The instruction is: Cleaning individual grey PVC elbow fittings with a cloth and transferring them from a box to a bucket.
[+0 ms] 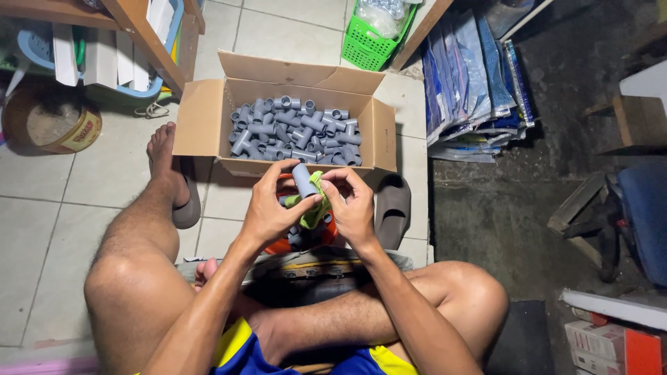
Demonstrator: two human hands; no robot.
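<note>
A person sits on the tiled floor (83,187) with legs folded, both hands raised in front of an open cardboard box (208,118). The left hand (267,208) holds a grey pipe fitting (303,180); its fingers curl around the lower part of the fitting, so its grip is closed on it. The fitting stands roughly upright, between the two hands and just in front of the near wall of the box. The right hand (354,205) pinches a green cloth (314,208) against the side of the fitting, its grip closed on the cloth. The cloth hangs down between the palms.

Below the hands sits an orange container (330,232), mostly hidden by them, with a few grey pieces showing inside it. The box is filled with many more grey fittings (295,132), elbows and tees lying jumbled, and its flaps are folded outward.

A brown sandal (392,208) lies right of the hands, beside the box. The person's left foot (163,156) rests on another sandal (187,205) by the box's left flap. A green basket (372,35) stands beyond the box, near a stack of blue packets (472,76) leaning against a shelf. At far left lies a round tin (48,125) under a wooden shelf (146,35).
</note>
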